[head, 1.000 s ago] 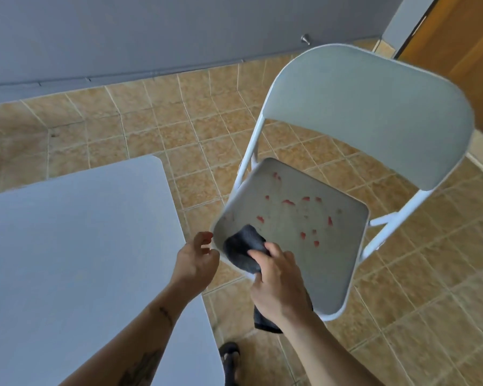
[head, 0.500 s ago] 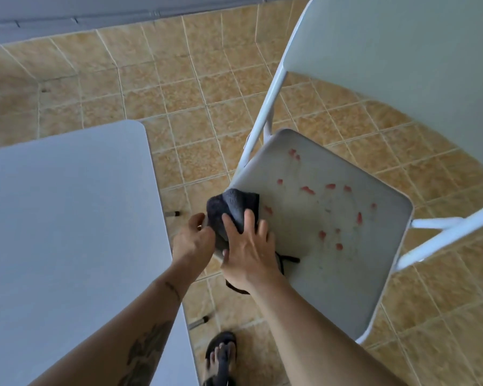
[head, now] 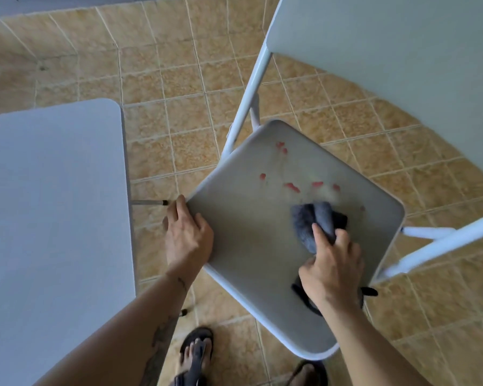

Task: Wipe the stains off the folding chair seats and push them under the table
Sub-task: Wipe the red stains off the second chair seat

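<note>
A white folding chair stands in front of me, its grey seat [head: 251,246] dotted with several red stains [head: 292,187] toward the back. My right hand [head: 331,267] grips a dark grey cloth [head: 314,218] and presses it on the right middle of the seat, just below the stains. My left hand [head: 187,232] holds the seat's left corner, fingers curled over the rim. The chair's backrest [head: 388,51] fills the upper right.
A white table [head: 50,218] lies at my left, its edge close to the chair, with a table leg foot [head: 148,202] showing beneath. The floor is tan tile [head: 179,79]. My sandalled feet [head: 195,355] stand below the seat's front edge.
My right hand has swept the cloth from the seat's left corner across to the right middle; stains there are gone. My left hand has stayed at the left corner. The view moved closer.
</note>
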Available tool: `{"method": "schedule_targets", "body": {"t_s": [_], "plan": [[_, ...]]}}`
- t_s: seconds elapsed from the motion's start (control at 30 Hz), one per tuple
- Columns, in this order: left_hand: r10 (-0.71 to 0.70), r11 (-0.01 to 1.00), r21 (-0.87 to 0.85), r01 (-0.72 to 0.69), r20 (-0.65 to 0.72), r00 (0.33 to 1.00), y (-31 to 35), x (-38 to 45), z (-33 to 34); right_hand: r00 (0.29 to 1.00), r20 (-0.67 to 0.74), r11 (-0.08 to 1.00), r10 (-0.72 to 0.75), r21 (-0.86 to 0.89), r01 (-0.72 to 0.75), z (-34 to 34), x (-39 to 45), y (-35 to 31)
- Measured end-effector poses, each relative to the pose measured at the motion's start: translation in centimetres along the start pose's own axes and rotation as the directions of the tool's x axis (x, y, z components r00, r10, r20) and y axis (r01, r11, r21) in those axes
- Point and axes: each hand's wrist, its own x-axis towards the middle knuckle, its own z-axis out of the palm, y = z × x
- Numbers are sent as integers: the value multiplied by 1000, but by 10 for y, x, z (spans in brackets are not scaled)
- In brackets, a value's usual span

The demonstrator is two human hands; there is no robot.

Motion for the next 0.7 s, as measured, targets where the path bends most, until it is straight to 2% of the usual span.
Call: {"method": "schedule_targets", "body": {"t_s": [0.1,0.17,0.27,0.4,0.47,0.57,0.6,0.63,0.7], "plan": [[24,1000,-15,-25,-101,995,-4,-2,12,999,-33,994,-43,99,46,8,3,-19],[32,999,-8,-33,-144,989,-6,-3,18,980,-58,970,-190,142,197,12,7,-40],[36,999,6,-35,-184,982,-9,0,22,887,-32,878,-460,134,460,17,20,-85],[69,998,18,-66,-184,981,-9,0,22,753,39,754,-657,60,654,22,54,-148],[74,997,15,-73,-199,977,-8,1,21,726,65,727,-684,-20,687,23,81,-158],[81,997,9,-81,-203,976,-7,1,21,842,58,839,-536,-73,539,16,113,-157],[77,997,5,-78,-199,977,-7,1,21,855,50,851,-516,-86,518,15,113,-158],[70,998,6,-70,-194,978,-7,1,21,841,44,836,-539,-92,541,14,109,-160],[59,998,16,-57,-189,980,-8,1,20,741,54,736,-669,-85,671,17,94,-158]]}}
